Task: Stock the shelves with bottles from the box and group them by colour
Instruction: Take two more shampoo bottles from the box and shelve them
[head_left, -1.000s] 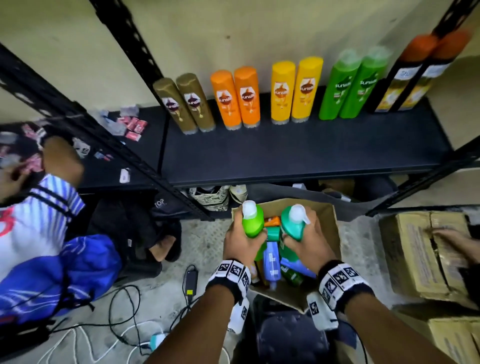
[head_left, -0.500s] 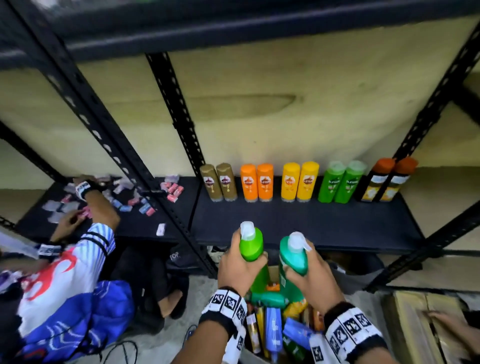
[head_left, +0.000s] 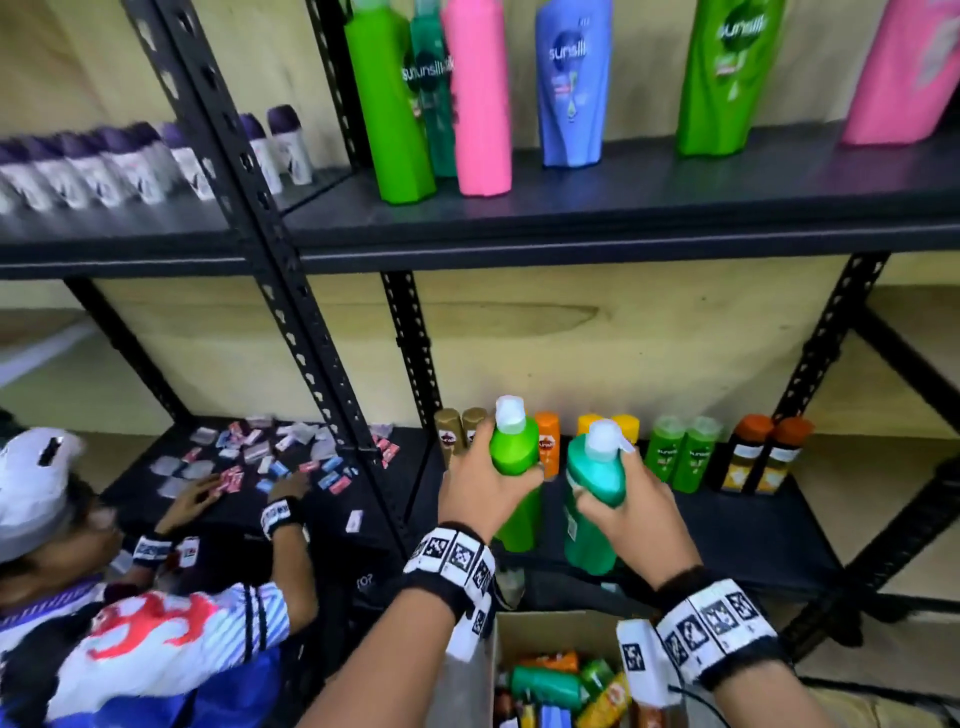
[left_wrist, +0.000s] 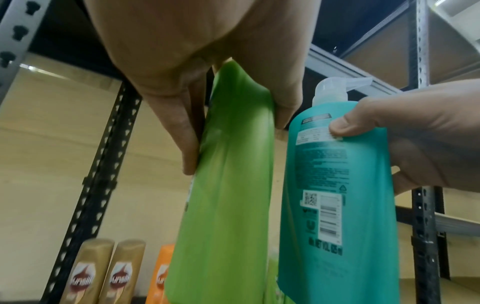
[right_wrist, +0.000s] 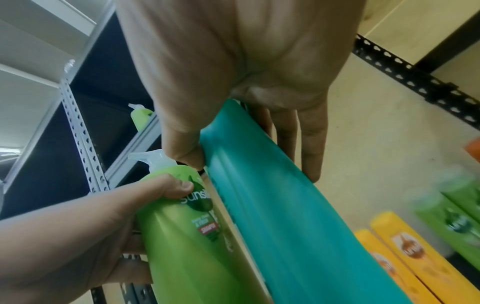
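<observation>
My left hand (head_left: 480, 493) grips a light green pump bottle (head_left: 514, 457) upright by its upper body. Beside it my right hand (head_left: 631, 506) grips a teal pump bottle (head_left: 595, 488), also upright. Both are held in front of the lower shelf (head_left: 727, 530), above the open cardboard box (head_left: 550, 631). The left wrist view shows the green bottle (left_wrist: 226, 195) between my thumb and fingers, with the teal bottle (left_wrist: 337, 174) to its right. From the right wrist, the teal bottle (right_wrist: 285, 216) runs down from my palm. The upper shelf (head_left: 623, 208) carries large green, pink and blue bottles.
Small gold, orange, yellow, green and black bottles stand in pairs along the back of the lower shelf. Several bottles lie in the box. Another person (head_left: 104, 597) at the left handles small sachets (head_left: 270, 457) on the neighbouring shelf. Black perforated posts (head_left: 291, 291) frame the bays.
Both hands have lifted the two pump bottles out of the box and up to the lower shelf's height. The view has tilted up, bringing the upper shelf into sight.
</observation>
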